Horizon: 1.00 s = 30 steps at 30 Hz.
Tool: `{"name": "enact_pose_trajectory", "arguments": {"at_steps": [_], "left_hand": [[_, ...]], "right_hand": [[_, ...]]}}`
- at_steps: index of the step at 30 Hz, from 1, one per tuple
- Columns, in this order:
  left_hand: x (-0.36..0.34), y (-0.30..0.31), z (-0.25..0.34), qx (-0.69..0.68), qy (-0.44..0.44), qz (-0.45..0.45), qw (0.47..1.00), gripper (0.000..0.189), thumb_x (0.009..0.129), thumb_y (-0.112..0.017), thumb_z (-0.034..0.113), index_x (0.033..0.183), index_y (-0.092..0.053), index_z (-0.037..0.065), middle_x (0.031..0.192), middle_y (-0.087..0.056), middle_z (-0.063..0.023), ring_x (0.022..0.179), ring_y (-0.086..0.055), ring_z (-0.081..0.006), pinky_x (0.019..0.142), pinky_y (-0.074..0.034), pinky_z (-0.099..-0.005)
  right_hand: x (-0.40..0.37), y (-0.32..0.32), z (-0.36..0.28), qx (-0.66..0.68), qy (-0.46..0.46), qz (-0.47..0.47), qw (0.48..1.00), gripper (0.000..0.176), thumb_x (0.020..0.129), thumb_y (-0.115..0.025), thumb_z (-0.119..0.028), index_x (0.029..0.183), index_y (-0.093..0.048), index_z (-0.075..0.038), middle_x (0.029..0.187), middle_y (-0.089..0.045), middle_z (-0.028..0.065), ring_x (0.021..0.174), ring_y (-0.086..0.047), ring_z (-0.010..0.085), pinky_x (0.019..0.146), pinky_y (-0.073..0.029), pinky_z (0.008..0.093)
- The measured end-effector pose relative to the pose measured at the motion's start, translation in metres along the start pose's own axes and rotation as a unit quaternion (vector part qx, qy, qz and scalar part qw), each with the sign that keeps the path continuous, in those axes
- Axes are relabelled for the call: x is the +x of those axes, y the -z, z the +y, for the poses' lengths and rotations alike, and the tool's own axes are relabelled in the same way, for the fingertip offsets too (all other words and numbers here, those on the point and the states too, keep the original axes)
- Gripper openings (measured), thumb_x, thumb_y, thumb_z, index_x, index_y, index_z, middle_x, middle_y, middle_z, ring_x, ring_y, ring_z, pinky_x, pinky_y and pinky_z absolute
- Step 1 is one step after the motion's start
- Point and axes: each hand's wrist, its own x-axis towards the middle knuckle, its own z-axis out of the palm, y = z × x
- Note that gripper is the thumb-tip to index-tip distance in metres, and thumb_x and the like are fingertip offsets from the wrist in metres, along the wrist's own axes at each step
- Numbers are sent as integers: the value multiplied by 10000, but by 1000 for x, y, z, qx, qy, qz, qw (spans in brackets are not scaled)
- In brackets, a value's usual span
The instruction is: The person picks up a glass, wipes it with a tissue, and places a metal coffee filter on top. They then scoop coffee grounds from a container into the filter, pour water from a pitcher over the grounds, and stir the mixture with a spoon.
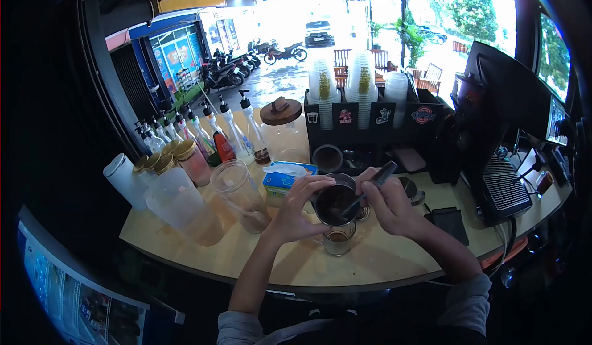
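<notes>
My left hand point(292, 212) is wrapped around a small metal cup point(340, 181), tilted so that its opening faces me. Dark brown contents show inside it. In my right hand point(393, 208) is a spoon point(378, 177), its handle pointing up and its lower end inside the cup. Right below the cup stands a small clear glass mug point(338, 244) with a little brownish liquid in it. A blue tissue box point(279, 181) sits just beyond my left hand, and a tall clear pitcher point(242, 198) stands left of it.
Pump syrup bottles point(225, 141) line the counter's left, near gold-lidded jars point(191, 163) and a frosted pitcher point(182, 203). A wooden-lidded jar point(283, 132) and a black holder point(385, 136) with stacked plastic cups stand behind. An espresso machine point(502, 184) occupies the right.
</notes>
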Motion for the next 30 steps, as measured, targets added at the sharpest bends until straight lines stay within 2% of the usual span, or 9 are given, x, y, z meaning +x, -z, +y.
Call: {"name": "enact_pose_trajectory", "arguments": {"at_steps": [2,4,7,10,14,17,25,27,30], "left_hand": [[0,0,-1,-2,5,2,1000,776,548,-860,161,1241,-513,121,1243,-552,-81,1165,-520,-263,913,-484,-368],[-1,2,-2,-3,11,4,1000,774,552,-861,171,1244,-517,120,1241,-554,-83,1159,-526,-255,888,-497,-361],[-4,3,-6,-28,25,5,999,790,550,-871,202,1254,-522,120,1241,-557,-83,1130,-552,-239,874,-500,-354],[-6,-1,-7,-42,32,2,999,812,546,-879,220,1267,-520,120,1248,-559,-77,1104,-572,-224,869,-498,-345],[-8,-1,-5,-44,35,8,998,815,548,-876,215,1273,-517,117,1246,-558,-71,1105,-576,-221,875,-493,-336],[-7,0,-2,-46,39,0,998,810,555,-872,205,1276,-514,116,1241,-558,-72,1114,-573,-222,883,-489,-335],[-6,0,0,-37,34,-11,999,797,567,-863,189,1278,-511,112,1239,-556,-77,1114,-569,-237,895,-489,-344],[-7,0,1,-49,46,-4,998,795,562,-860,174,1274,-513,110,1236,-555,-80,1117,-565,-239,891,-491,-342],[-8,-2,0,-27,50,10,998,794,558,-854,162,1272,-512,110,1232,-554,-83,1120,-563,-241,891,-492,-341]], "right_hand": [[1,6,7,-61,24,-12,998,174,970,-420,-96,872,-528,-1,774,-543,66,675,-582,143,617,-465,307],[3,12,10,21,21,-38,999,176,973,-425,-102,876,-535,-4,772,-546,70,684,-582,150,632,-466,303],[3,15,14,12,68,-19,997,176,972,-434,-106,875,-538,-3,777,-549,70,678,-576,151,639,-463,298],[-1,3,12,45,19,-67,997,284,999,-381,-184,874,-549,8,785,-541,62,712,-566,133,641,-445,289],[6,12,13,20,67,-34,997,284,1001,-393,-191,882,-555,9,781,-543,53,705,-566,124,650,-452,284],[6,8,11,52,2,-77,996,282,1000,-406,-200,883,-556,8,781,-543,51,704,-561,117,650,-452,280],[4,1,17,28,35,-61,997,284,1004,-430,-213,896,-563,13,809,-559,58,732,-576,113,659,-463,270],[7,6,19,51,44,-12,998,271,1004,-423,-195,899,-558,16,814,-557,60,731,-577,112,666,-464,272],[2,-2,14,28,23,-36,999,266,1007,-409,-177,904,-552,23,821,-556,64,728,-577,108,668,-465,269]]}}
